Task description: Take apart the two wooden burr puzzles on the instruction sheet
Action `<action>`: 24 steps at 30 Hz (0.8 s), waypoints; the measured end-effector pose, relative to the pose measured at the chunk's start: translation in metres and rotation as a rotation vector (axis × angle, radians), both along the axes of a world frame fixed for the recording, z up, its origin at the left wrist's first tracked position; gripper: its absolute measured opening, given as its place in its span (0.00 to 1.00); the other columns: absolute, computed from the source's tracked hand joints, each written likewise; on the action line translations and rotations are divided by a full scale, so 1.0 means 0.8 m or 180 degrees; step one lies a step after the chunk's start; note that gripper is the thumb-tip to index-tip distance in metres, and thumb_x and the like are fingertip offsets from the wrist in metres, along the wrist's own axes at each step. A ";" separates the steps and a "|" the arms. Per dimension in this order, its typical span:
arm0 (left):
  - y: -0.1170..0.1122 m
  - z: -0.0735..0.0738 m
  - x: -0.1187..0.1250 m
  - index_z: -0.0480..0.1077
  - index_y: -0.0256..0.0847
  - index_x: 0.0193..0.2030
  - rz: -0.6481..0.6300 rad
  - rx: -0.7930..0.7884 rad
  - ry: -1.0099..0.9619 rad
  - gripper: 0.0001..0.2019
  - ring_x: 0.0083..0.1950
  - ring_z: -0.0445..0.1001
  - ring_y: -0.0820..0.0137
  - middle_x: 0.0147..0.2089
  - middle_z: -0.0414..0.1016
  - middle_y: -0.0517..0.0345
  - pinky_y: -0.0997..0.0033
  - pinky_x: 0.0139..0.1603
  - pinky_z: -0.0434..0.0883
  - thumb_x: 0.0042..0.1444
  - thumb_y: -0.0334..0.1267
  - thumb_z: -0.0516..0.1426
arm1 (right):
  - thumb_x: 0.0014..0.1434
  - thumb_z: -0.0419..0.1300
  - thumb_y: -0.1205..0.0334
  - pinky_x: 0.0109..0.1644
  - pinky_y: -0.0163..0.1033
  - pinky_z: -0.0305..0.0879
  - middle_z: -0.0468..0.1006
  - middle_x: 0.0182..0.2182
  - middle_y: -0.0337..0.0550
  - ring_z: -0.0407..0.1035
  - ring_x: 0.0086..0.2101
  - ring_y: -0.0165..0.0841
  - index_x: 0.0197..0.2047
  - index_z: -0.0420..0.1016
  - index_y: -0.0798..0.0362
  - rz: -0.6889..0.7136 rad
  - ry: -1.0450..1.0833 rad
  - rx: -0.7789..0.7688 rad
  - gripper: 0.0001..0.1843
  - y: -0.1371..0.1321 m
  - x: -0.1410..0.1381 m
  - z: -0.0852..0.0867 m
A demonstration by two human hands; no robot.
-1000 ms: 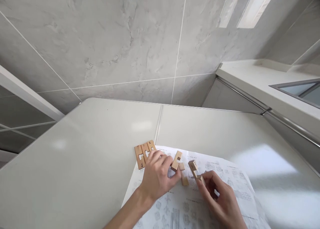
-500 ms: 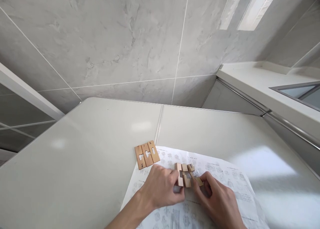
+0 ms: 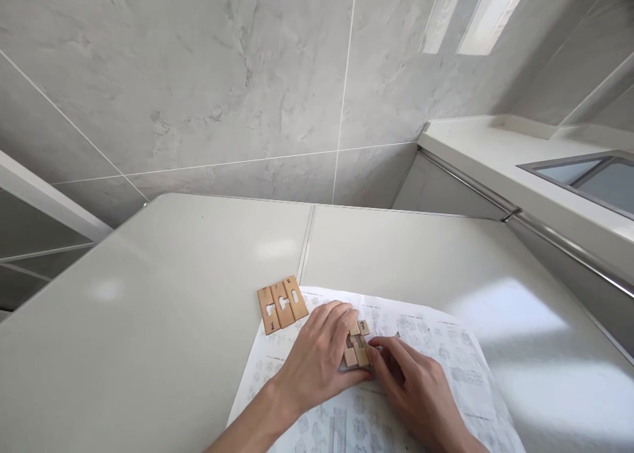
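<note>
Both my hands meet over a small cluster of notched wooden puzzle pieces (image 3: 357, 344) lying on a printed paper sheet (image 3: 446, 367). My left hand (image 3: 317, 360) curls its fingers against the left side of the cluster. On the right side, my right hand (image 3: 413, 390) pinches the cluster with its fingertips. One piece in the cluster shows a handwritten number. Three flat wooden pieces (image 3: 281, 304) with cut-out slots lie side by side at the sheet's far left corner, apart from both hands.
The sheet lies on a pale glossy table (image 3: 148, 321) with a seam down its middle. Grey marble-look wall tiles (image 3: 222, 90) rise behind it. A white ledge (image 3: 500, 156) with a metal-framed panel (image 3: 589, 175) runs along the right.
The separate pieces have been brought together into one cluster. My left hand went back toward me, then forward onto the cluster's left side; my right hand moved left to meet it.
</note>
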State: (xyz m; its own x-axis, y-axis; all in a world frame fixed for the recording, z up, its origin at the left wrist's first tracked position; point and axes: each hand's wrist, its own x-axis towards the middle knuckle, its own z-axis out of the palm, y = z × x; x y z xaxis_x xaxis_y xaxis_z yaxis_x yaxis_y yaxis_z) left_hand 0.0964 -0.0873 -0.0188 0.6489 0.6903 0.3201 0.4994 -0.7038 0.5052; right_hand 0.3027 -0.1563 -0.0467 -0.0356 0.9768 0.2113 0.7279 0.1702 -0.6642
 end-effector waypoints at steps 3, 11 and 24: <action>-0.002 -0.003 0.002 0.53 0.50 0.75 -0.0074 -0.0175 -0.0046 0.47 0.68 0.77 0.46 0.66 0.78 0.45 0.40 0.66 0.78 0.58 0.45 0.76 | 0.79 0.52 0.56 0.32 0.41 0.70 0.85 0.35 0.41 0.81 0.28 0.38 0.48 0.79 0.45 0.0207 0.0149 -0.0016 0.13 0.001 -0.001 0.007; 0.001 0.001 0.003 0.60 0.48 0.70 -0.0159 -0.0329 -0.0012 0.34 0.55 0.81 0.53 0.56 0.80 0.50 0.51 0.53 0.81 0.64 0.44 0.72 | 0.80 0.49 0.56 0.32 0.42 0.69 0.85 0.36 0.42 0.78 0.28 0.37 0.52 0.76 0.46 0.0386 0.0208 -0.0099 0.14 0.003 -0.003 0.005; -0.035 0.032 -0.096 0.64 0.53 0.73 0.1008 -0.0133 -0.0034 0.34 0.60 0.82 0.49 0.61 0.80 0.49 0.47 0.56 0.84 0.65 0.56 0.68 | 0.80 0.48 0.44 0.28 0.39 0.60 0.74 0.26 0.34 0.65 0.22 0.35 0.51 0.73 0.45 0.0099 0.0622 -0.0412 0.18 0.001 0.000 0.006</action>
State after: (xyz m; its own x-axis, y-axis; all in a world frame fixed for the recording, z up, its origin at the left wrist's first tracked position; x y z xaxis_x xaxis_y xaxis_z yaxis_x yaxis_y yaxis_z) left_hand 0.0196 -0.1157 0.0066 0.3963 0.8701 0.2929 0.6848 -0.4927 0.5369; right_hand 0.3031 -0.1555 -0.0419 -0.0367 0.9953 0.0900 0.5791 0.0946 -0.8097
